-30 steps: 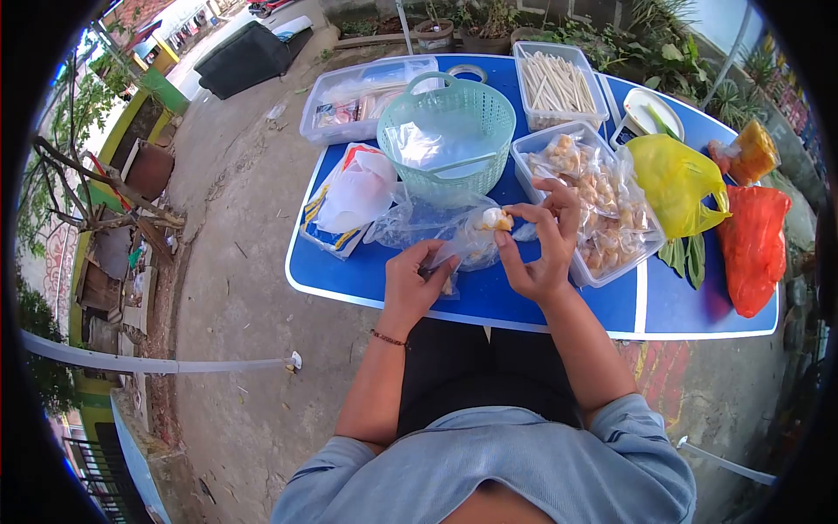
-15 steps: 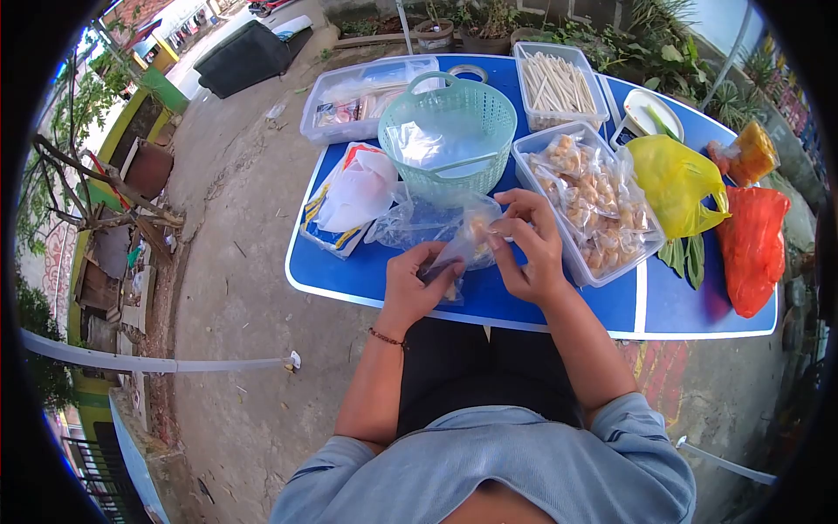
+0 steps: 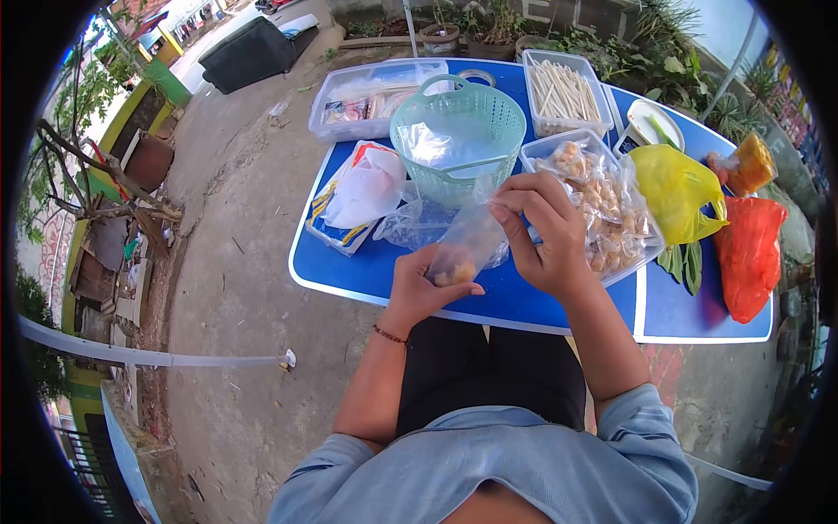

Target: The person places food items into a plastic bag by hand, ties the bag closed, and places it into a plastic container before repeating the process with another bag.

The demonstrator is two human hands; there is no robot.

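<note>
Above the front of the blue worktop point(image 3: 524, 307), the left hand point(image 3: 417, 290) is cradling a clear bag point(image 3: 477, 234), its fingers curling around the lower end; the right hand's point(image 3: 552, 240) fingers are pinching the upper edge. A green basket point(image 3: 509, 140) is standing behind.

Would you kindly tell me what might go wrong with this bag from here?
The right hand pinches the bag near its top; if that grip slips, the pieces might spill onto the table.
The bag looks thin, so pulling it against the left hand could tear it.
The tub of filled bags sits close beside the right hand, which might bump it.
</note>
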